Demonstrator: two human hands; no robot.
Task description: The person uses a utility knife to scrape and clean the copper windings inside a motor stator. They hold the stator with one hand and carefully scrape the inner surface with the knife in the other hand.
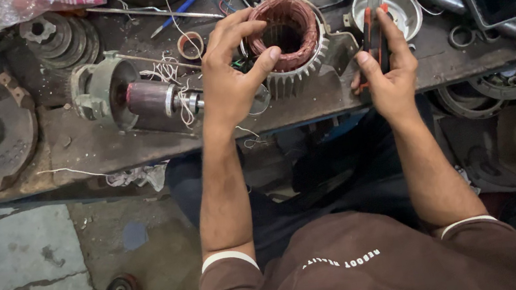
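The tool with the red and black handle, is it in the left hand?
No, the right hand grips the tool; the left hand touches the stator.

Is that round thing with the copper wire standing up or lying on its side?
Tipped on its side. The finned motor stator shows its round open end to the camera, so you see down its hollow middle. The left hand steadies its rim on the workbench.
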